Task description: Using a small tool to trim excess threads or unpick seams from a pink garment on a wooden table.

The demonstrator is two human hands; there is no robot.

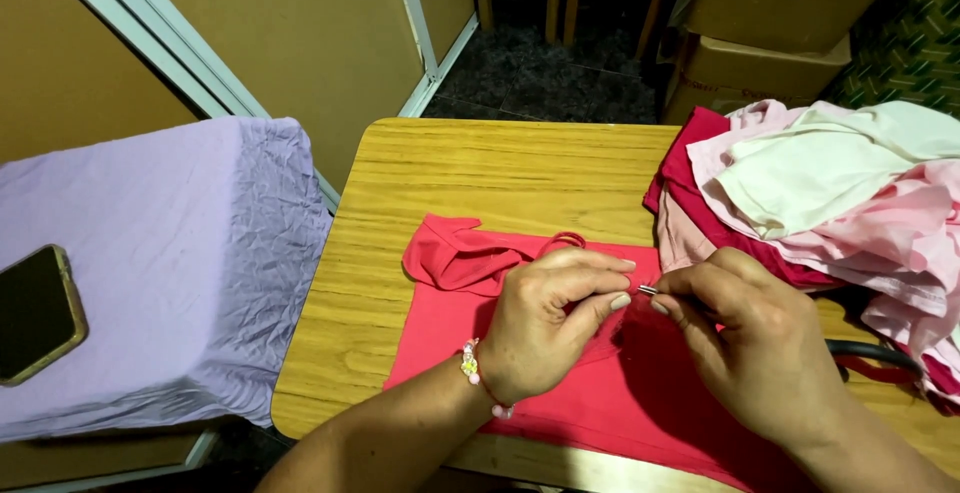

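Head view: red garment (560, 393) lies flat on the wooden table (480, 168), near its front edge. Left hand (545, 323) pinches a fold of the garment between thumb and fingers. Right hand (745, 338) grips a small metal tool (648, 291), tip just beside the left fingertips. Pile of pink and white clothes (840, 188) sits at right; phone (35, 313) on lilac cloth (190, 253) at left.
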